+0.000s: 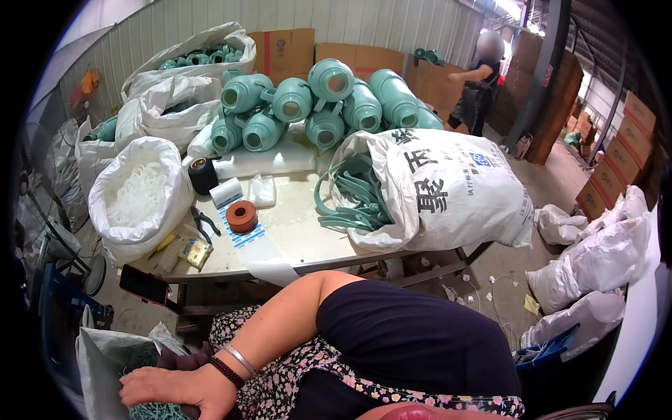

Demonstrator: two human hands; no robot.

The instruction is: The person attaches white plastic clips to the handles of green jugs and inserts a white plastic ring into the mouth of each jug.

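My right arm, in a dark sleeve, crosses to the lower left. The right hand [175, 389], with a bangle and a beaded bracelet at its wrist, is palm down over an open white sack [98, 371]. Its fingers stretch to the left, and its thumb side is partly hidden. Under and beside it lies a tangle of thin teal strands [143, 357]. A dark maroon, soft-looking item [183, 355] rests against the back of the hand; what it is I cannot make out. I see no part of my left hand that I can identify. A phone [143, 285] stands just beyond the sack.
The white table [301, 241] bears teal jug bodies [290, 105], a sack of teal strips [462, 185], a sack of white rings [136, 185], pliers [205, 224] and an orange-brown tape roll [241, 216]. Bags [595, 259] lie right. A person [479, 84] stands behind.
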